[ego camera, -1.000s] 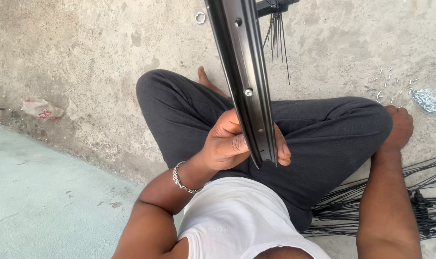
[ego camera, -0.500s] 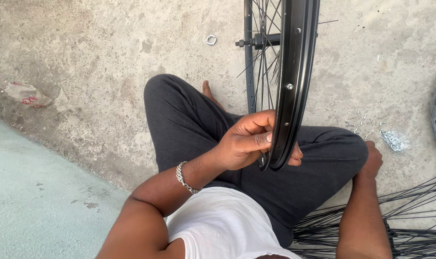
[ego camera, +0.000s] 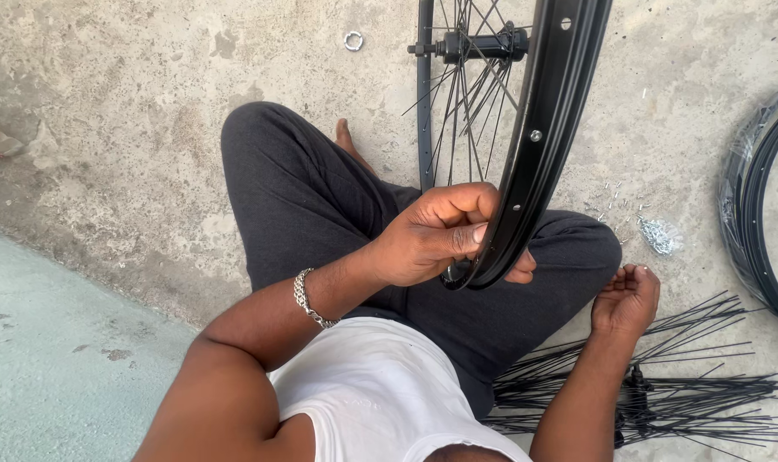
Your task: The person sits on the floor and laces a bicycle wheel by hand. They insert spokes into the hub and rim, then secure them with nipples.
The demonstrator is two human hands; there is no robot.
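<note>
I sit cross-legged on a concrete floor with a black bicycle wheel rim (ego camera: 550, 128) standing upright over my lap. My left hand (ego camera: 436, 235), with a silver bracelet on its wrist, grips the rim's lower edge, thumb on the near side. Thin spokes (ego camera: 466, 94) run from the rim to a black hub (ego camera: 483, 43) near the top. My right hand (ego camera: 626, 299) rests palm up beside my right knee, fingers loosely curled, just above a pile of loose black spokes (ego camera: 663, 393). I cannot tell if it holds anything small.
Small silver spoke nipples (ego camera: 654, 231) lie scattered on the concrete right of my knee. Another black rim (ego camera: 753, 205) lies at the right edge. A metal ring (ego camera: 353, 40) lies at the top. A crumpled scrap (ego camera: 4, 141) sits at far left.
The wheel has turned, so its spokes and hub now show. My right hand has lifted off my right knee and now lies palm up over the loose spokes.
</note>
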